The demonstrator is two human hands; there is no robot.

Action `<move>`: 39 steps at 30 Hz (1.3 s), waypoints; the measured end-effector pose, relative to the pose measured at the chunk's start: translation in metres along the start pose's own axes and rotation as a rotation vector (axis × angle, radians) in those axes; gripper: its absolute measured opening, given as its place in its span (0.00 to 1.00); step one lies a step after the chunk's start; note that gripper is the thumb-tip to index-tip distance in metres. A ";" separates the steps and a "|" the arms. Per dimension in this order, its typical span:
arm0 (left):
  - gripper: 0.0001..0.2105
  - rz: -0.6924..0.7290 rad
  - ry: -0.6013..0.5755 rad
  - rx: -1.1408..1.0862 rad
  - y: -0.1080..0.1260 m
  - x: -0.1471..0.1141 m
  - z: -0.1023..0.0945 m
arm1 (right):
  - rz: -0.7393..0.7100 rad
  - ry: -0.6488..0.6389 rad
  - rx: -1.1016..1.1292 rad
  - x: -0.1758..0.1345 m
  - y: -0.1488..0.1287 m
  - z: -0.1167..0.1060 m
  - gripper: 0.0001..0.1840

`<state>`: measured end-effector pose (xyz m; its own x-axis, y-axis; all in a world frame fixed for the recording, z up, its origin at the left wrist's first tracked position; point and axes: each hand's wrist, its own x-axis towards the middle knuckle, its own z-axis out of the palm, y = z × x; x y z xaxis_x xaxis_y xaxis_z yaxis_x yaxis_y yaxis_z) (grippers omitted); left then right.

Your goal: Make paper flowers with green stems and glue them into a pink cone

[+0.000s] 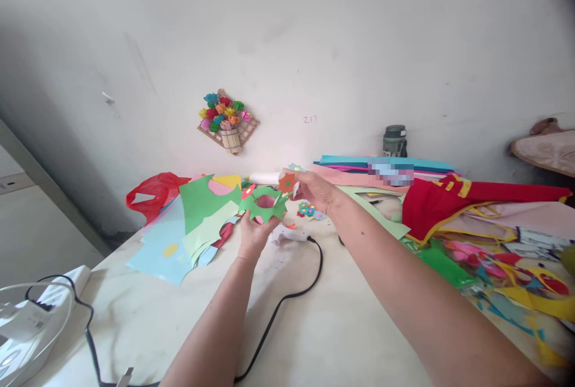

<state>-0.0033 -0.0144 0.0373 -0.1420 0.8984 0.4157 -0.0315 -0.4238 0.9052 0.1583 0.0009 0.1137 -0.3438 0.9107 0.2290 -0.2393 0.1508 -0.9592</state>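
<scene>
- White table [148, 315] against a grey wall [359, 45]
- Left hand [255, 234] grips scalloped green ring [268, 215] near white corded glue gun [285, 234]
- Right hand [314, 189] pinches orange flower [286, 182] beyond gun
- Green sheet [195, 204] left of gun; small multicoloured flowers [309, 210] right

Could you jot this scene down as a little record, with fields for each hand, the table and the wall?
Left hand: holds a green scalloped craft piece
Right hand: at an orange flower; exact grip unclear
Table, middle: small flower cut-outs, white corded tool
Table, left: green sheet, red plastic bag
Table, right: red piece with yellow trim
Wall: flower-basket decoration
</scene>
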 end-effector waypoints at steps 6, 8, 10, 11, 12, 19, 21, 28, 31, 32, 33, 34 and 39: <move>0.09 -0.055 -0.039 0.019 -0.005 0.001 -0.009 | 0.095 0.035 0.049 0.003 -0.003 0.002 0.23; 0.09 -0.079 -0.088 -0.027 -0.006 0.001 -0.012 | 0.120 0.033 0.059 0.001 -0.003 0.003 0.26; 0.10 -0.078 -0.145 -0.075 -0.005 0.001 -0.013 | 0.129 0.029 0.075 -0.003 -0.003 0.004 0.30; 0.10 -0.071 -0.169 -0.104 -0.005 0.001 -0.014 | 0.127 0.029 0.086 -0.005 -0.003 0.004 0.32; 0.10 -0.066 -0.184 -0.135 -0.004 0.001 -0.015 | 0.123 0.032 0.099 -0.007 -0.003 0.004 0.34; 0.12 -0.112 -0.184 -0.304 0.000 0.000 -0.017 | 0.078 0.135 0.172 -0.011 0.004 0.006 0.37; 0.13 -0.119 -0.174 -0.344 -0.001 0.000 -0.018 | 0.040 0.216 0.212 -0.010 0.006 0.005 0.33; 0.15 -0.160 -0.155 -0.423 -0.002 -0.001 -0.022 | -0.079 0.452 0.362 -0.005 0.024 -0.007 0.08; 0.16 -0.180 -0.149 -0.423 -0.003 -0.002 -0.023 | -0.099 0.495 0.386 -0.003 0.034 -0.010 0.03; 0.17 -0.187 -0.159 -0.423 -0.004 -0.002 -0.023 | -0.106 0.499 0.387 -0.002 0.037 -0.010 0.03; 0.17 -0.194 -0.175 -0.420 -0.004 -0.002 -0.024 | -0.117 0.501 0.384 -0.002 0.038 -0.009 0.03; 0.17 -0.202 -0.194 -0.416 -0.004 -0.002 -0.024 | -0.131 0.501 0.380 -0.002 0.037 -0.008 0.04; 0.20 -0.324 -0.363 -0.365 -0.003 -0.001 -0.033 | -0.202 0.473 0.385 0.001 0.014 -0.001 0.05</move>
<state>-0.0353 -0.0178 0.0315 0.2756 0.9432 0.1857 -0.3627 -0.0768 0.9287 0.1553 0.0047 0.1002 0.1588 0.9632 0.2167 -0.5965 0.2685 -0.7563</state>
